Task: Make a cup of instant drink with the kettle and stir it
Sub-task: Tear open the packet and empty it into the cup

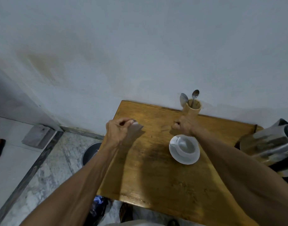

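A white cup [185,146] stands on a white saucer [189,159] on the wooden table [156,180]. My left hand [117,132] hovers over the table's far left part, fingers pinched on a small pale packet [137,127] that is blurred by motion. My right hand [185,126] is a closed fist just beyond the cup, in front of a bamboo holder [192,110]; I see nothing in it. Two metal spoons [195,94] stand in the holder. A steel kettle [269,145] sits at the table's right edge.
The table's far edge is against a pale wall. A dark metal pot [91,152] sits on the marble floor left of the table, and a grey block [37,136] lies further left. A foot [97,207] shows below the table's near edge.
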